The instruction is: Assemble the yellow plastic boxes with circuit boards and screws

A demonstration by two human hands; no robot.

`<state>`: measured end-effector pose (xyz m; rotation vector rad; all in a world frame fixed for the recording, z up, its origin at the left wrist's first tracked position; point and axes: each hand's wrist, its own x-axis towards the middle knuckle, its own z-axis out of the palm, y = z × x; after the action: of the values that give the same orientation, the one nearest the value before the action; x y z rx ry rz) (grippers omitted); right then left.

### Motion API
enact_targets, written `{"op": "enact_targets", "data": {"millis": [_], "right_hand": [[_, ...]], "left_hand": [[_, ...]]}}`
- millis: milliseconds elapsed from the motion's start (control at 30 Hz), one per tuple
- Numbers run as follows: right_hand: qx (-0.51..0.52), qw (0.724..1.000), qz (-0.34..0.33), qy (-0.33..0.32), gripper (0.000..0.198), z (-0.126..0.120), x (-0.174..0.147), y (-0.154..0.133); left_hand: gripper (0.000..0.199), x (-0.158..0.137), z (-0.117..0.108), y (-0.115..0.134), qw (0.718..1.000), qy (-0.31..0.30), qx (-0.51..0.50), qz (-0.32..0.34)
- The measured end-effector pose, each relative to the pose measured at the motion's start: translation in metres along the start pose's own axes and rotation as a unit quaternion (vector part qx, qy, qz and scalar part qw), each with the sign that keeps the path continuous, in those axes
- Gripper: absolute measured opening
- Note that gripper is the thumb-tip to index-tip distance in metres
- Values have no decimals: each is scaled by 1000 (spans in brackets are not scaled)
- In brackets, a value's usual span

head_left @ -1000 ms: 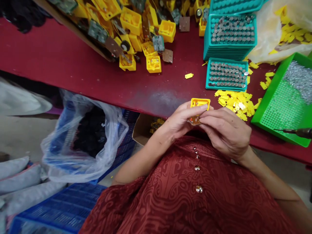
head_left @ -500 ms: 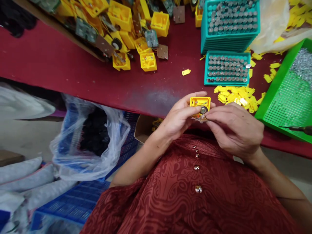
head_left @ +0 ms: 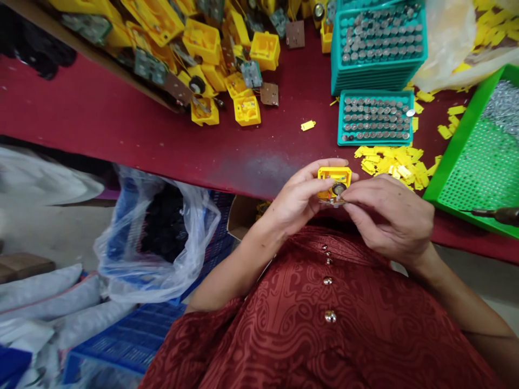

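My left hand (head_left: 298, 197) grips a small yellow plastic housing (head_left: 334, 172) with its open side facing up, close to my body at the table's front edge. Inside the housing sits a round dark part with a metallic centre (head_left: 338, 188). My right hand (head_left: 389, 216) pinches the edge of a small circuit board (head_left: 333, 202) at the housing's near side; the fingers partly hide it. Just beyond my right hand lies a pile of small yellow plastic tabs (head_left: 395, 162), and one single yellow tab (head_left: 308, 125) lies apart on the red table.
Turquoise trays (head_left: 375, 141) of small round metal parts stand behind the pile. A green perforated basket (head_left: 458, 178) with a screwdriver (head_left: 497, 215) is at right. Several yellow housings with boards (head_left: 247, 111) crowd the back left. A bag-lined blue crate (head_left: 121, 216) stands below left.
The view has shifted slightly. Both hands stay together at the yellow housing, which is tilted a little differently, and the small board at its near side has turned slightly.
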<state>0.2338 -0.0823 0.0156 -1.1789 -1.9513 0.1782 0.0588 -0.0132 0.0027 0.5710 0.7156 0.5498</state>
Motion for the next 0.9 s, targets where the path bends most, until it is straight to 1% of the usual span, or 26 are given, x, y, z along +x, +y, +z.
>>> {"op": "enact_targets", "data": {"millis": [133,300,400,500,567,633,700,833,900], "right_hand": [[-18,1000,-20,0,15,0,-1,2],[-17,1000,-26,1,14,0,0,3],[-15,1000,-24,4,14,0,0,3],[-12,1000,-21,10,15,0,0,3],[-8,1000,-20,8,16,0,0,3],[-3,1000,-21,4,16,0,0,3],[5,1000,-5,2,15,-2,0,2],[-14,996,83,-4,9,-5,1,1],[-22,993,114,-6,6,-6,1,0]], "left_hand": [[33,-2,3,2,999,-17,-27,5],[36,-2,7,5,999,-10,-40,-13],[37,-1,7,3,999,-8,-45,-13],[38,2,5,-3,1000,6,-14,-2],[39,3,4,-6,999,27,13,16],[40,5,2,-9,998,35,34,34],[40,5,1,-10,998,25,49,41],[38,3,-1,-8,999,-7,46,22],[40,1,-2,-7,999,-23,30,13]]}}
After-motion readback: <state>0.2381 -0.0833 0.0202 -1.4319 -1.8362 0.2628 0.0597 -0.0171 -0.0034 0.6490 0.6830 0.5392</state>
